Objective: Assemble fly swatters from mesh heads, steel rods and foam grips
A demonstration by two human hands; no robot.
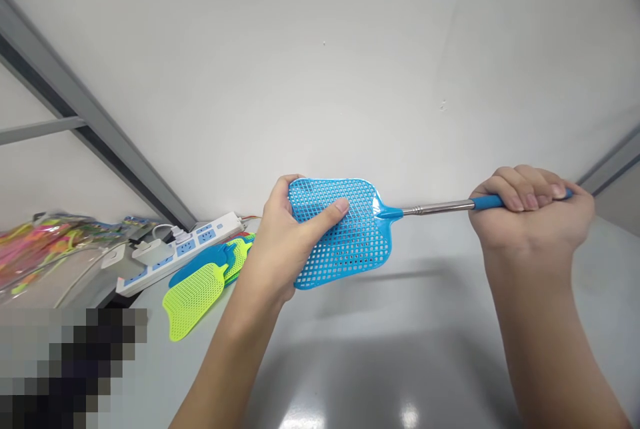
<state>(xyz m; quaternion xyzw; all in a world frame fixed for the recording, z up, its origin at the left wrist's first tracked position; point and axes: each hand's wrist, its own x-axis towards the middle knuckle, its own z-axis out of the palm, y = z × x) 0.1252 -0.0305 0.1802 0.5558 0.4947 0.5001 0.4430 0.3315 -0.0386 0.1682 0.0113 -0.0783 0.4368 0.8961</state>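
Observation:
A blue fly swatter (357,236) with a mesh head, a metal telescopic rod and a blue grip is held level above the table. My left hand (295,236) clasps the head from its outer end, thumb flat on the mesh and the other fingers hidden behind it. Around the blue grip at the far end, my right hand (533,206) is closed in a fist. A short length of the metal rod (440,208) shows between the head and the grip.
Left of my left hand, a yellow-green swatter head (195,299) and a blue swatter head (200,264) lie on the table (360,356). Behind them is a white power strip (187,249) with plugs in it. Colourful bagged items (45,246) sit farther left. A pale wall (320,82) rises behind.

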